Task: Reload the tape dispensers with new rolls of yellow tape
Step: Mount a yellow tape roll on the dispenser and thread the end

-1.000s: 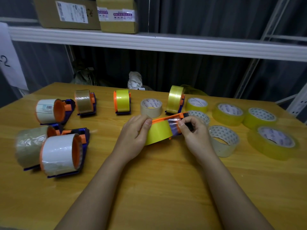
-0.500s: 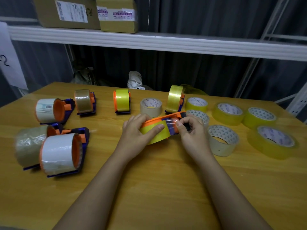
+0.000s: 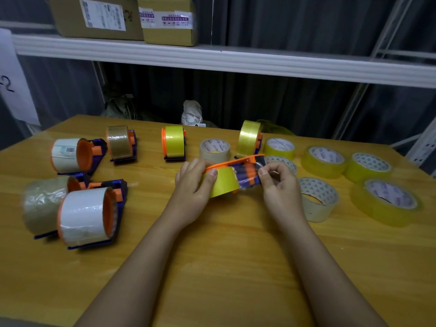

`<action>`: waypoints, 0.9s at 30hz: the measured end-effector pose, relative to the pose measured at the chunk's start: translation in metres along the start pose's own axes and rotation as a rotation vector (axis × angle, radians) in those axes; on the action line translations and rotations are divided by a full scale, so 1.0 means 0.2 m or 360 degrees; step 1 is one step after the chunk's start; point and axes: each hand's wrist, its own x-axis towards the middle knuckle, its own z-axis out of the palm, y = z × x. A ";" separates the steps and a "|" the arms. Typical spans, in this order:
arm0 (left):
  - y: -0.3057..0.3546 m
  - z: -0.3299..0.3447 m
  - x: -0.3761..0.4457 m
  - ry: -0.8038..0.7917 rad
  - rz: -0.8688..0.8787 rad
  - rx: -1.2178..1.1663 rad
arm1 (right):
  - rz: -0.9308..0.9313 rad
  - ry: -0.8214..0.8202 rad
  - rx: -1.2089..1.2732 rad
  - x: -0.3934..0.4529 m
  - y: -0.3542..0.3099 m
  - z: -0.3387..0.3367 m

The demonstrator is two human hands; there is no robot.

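The tape dispenser (image 3: 238,175), loaded with a yellow roll (image 3: 223,184), is held just above the desk (image 3: 224,267) near its middle. The left hand (image 3: 192,188) grips the roll, thumb now laid across its face; the right hand (image 3: 279,185) still pinches the film at the dispenser's blue end, which has tilted slightly.

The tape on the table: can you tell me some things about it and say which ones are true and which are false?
1. Both hands hold one tape dispenser. True: the left hand grips the yellow roll and the right hand pinches the tape end.
2. The table is glass. False: it is wooden.
3. Loose yellow rolls lie on the right. True.
4. The boxes sit on the table. False: they sit on the shelf above.
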 end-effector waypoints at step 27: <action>0.00 0.03 0.01 0.0129 0.0000 0.0113 | 0.0190 0.0083 0.0228 0.01 0.00 0.00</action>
